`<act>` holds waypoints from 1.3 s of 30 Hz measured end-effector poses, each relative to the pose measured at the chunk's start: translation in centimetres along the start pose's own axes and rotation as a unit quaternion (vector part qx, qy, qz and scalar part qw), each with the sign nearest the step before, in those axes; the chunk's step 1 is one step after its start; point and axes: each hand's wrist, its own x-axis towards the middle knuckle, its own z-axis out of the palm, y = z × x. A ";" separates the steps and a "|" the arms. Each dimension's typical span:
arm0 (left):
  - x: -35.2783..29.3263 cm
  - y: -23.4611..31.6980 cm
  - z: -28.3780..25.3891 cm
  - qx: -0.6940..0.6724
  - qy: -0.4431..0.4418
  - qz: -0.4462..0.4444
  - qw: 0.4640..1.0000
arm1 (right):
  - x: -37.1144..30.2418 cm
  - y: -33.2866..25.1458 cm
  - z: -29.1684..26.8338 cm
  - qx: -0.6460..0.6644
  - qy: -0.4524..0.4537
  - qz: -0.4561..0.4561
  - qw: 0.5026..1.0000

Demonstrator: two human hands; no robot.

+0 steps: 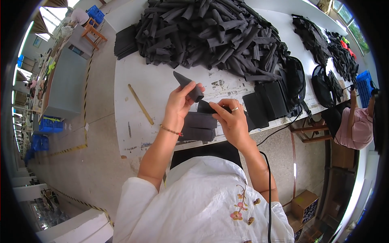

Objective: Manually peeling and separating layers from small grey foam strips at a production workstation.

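Observation:
My left hand (181, 99) is closed around a folded black fabric piece (187, 84), its pointed end sticking up past my fingers. Beside it my right hand (231, 117) pinches another black fabric piece (205, 107) between thumb and fingers. The two pieces come close together; whether they touch I cannot tell. Below my hands, at the near side of the table, lie flat dark fabric pieces (196, 127) side by side. A large heap of black fabric strips (206, 36) spreads beyond my hands.
A yellowish flat stick (141, 104) lies on the white table (137, 81) at left. Black stacked pieces (273, 99) and a black mesh item (295, 79) sit at right, near a dark cable (279, 131). A person in pink (354, 127) sits at far right.

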 end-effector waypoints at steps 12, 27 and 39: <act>-2.1 -1.1 0.8 -0.030 -0.003 -0.003 1.000 | 0.4 0.7 0.0 -0.189 0.015 -0.064 0.980; -3.0 0.8 0.9 0.015 -0.051 0.075 0.996 | 0.6 0.6 0.3 -0.184 0.073 -0.078 0.977; -4.5 -0.8 2.0 0.020 -0.069 0.107 0.992 | 0.4 0.3 1.6 -0.219 0.085 -0.104 0.966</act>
